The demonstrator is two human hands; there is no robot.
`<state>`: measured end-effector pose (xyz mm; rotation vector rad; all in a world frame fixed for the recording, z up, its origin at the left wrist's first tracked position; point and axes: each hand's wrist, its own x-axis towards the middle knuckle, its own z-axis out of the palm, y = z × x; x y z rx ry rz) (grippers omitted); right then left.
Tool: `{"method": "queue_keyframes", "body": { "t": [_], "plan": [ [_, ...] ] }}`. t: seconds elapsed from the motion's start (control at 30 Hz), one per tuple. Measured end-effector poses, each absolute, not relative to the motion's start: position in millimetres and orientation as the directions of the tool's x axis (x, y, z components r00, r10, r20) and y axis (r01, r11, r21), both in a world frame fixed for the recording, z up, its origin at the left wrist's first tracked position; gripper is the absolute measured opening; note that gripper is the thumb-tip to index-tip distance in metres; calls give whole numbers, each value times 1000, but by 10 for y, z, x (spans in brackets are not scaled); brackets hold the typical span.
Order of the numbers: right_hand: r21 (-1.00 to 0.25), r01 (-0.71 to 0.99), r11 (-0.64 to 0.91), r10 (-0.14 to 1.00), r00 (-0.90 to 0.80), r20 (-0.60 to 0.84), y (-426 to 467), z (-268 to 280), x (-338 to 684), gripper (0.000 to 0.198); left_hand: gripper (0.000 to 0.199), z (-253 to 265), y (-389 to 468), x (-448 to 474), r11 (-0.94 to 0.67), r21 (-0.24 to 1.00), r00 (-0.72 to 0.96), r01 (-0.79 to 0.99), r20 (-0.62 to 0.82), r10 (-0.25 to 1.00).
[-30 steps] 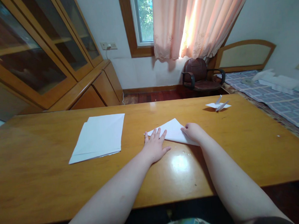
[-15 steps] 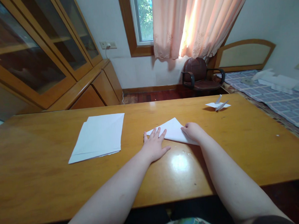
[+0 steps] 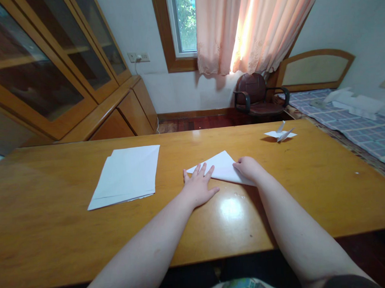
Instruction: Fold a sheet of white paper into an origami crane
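Note:
A white sheet of paper [image 3: 224, 166], folded into a triangle, lies on the wooden table with its peak pointing away from me. Fingers spread, my left hand [image 3: 198, 187] rests flat, its fingertips over the paper's left part and its palm on the table. At the paper's right side my right hand [image 3: 249, 169] is closed, with curled fingers gripping the slanted edge; part of that corner is hidden beneath the hand and wrist.
To the left lies a stack of white paper [image 3: 126, 176]. A folded paper crane [image 3: 280, 134] stands near the table's far right. Beyond the table [image 3: 55, 239] are a brown armchair [image 3: 256, 94], a glass-door cabinet [image 3: 75, 99] and a bed [image 3: 350, 112].
Almost nothing differs. My left hand's outer fingers have shifted very slightly left, while my right hand keeps its place at the paper's edge.

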<state>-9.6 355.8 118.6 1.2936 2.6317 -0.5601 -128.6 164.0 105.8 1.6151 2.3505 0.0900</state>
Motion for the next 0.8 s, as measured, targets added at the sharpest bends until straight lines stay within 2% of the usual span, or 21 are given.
{"method": "queue_keyframes", "body": {
  "t": [0.8],
  "plan": [
    [-278,782,557,723,-622,-300,3581,1153,-98,32,81,997,1637,-1321,359,200,-331,912,-159,930]
  ]
}}
